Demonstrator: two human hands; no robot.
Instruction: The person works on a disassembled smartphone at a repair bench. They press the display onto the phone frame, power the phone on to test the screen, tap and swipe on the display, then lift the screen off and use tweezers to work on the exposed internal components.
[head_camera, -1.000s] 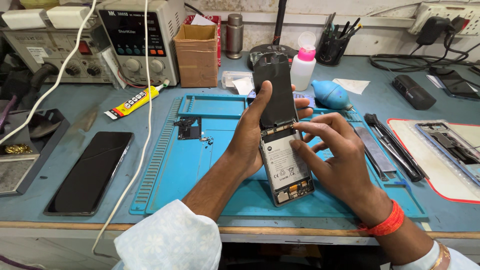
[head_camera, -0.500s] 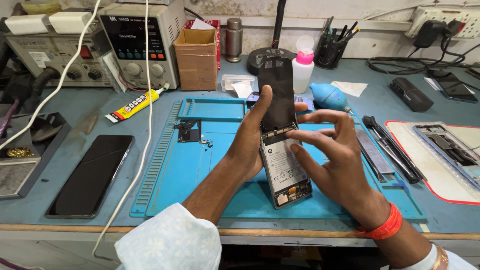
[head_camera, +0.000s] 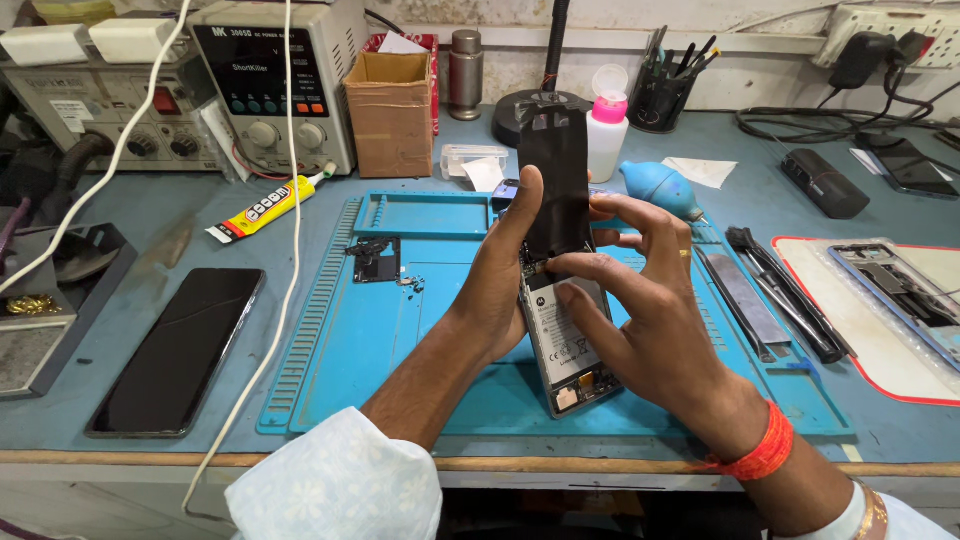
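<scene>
Both hands hold one opened phone (head_camera: 568, 345) over the blue mat (head_camera: 400, 370), near its middle. The left hand (head_camera: 500, 285) grips the phone's left edge, with the thumb pressed on one black strip (head_camera: 555, 185) that stands up from the phone. The right hand (head_camera: 650, 310) closes narrow fingers (head_camera: 575, 266) at the strip's lower end. On the bench are one other phone (head_camera: 180, 350) with dark screen at left, one glue tube (head_camera: 265, 208), one cardboard box (head_camera: 390, 112), one white bottle (head_camera: 606, 135) and one blue blower (head_camera: 660, 190).
</scene>
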